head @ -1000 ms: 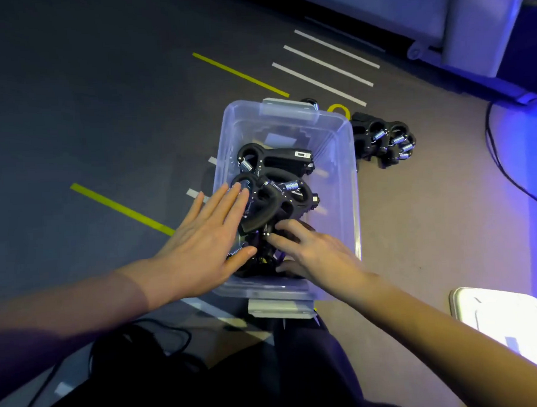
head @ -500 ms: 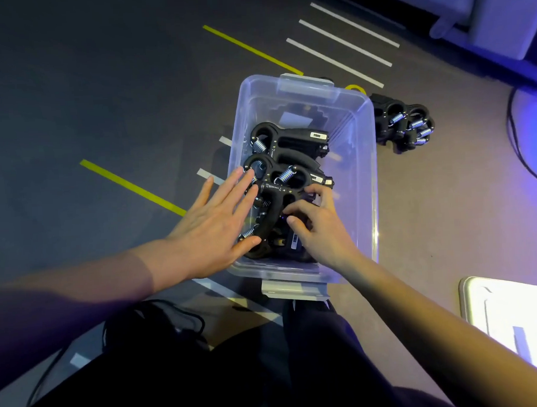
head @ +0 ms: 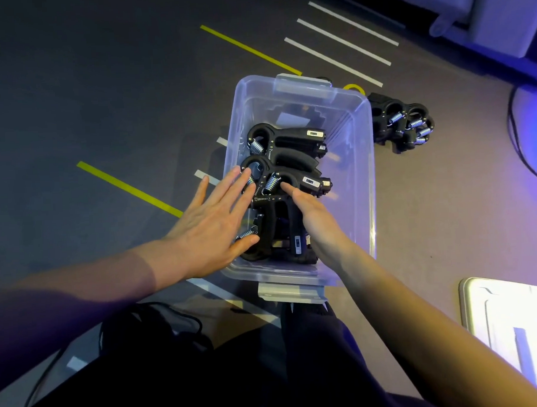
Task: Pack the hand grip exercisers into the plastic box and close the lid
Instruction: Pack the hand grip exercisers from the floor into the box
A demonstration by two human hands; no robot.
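A clear plastic box (head: 356, 175) stands on the floor, lid off. Several black hand grip exercisers (head: 289, 144) with steel springs lie stacked inside it. My left hand (head: 214, 218) lies flat with fingers spread over the box's left wall, its fingertips on the exercisers. My right hand (head: 315, 213) reaches into the box, one finger pressing on an upper exerciser; I cannot see whether its other fingers hold anything. More exercisers (head: 403, 123) sit in a pile on the floor just right of the box's far end. The white lid (head: 512, 325) lies at the lower right.
Yellow and white tape lines (head: 128, 188) mark the dark floor around the box. A black cable (head: 523, 149) runs along the right side. My dark-clad legs (head: 268, 372) are at the bottom, close to the box's near latch (head: 291, 293).
My right hand has slid from the near end of the box toward its middle, onto the upper exercisers. The exercisers under it have shifted. My left hand has stayed flat on the left side.
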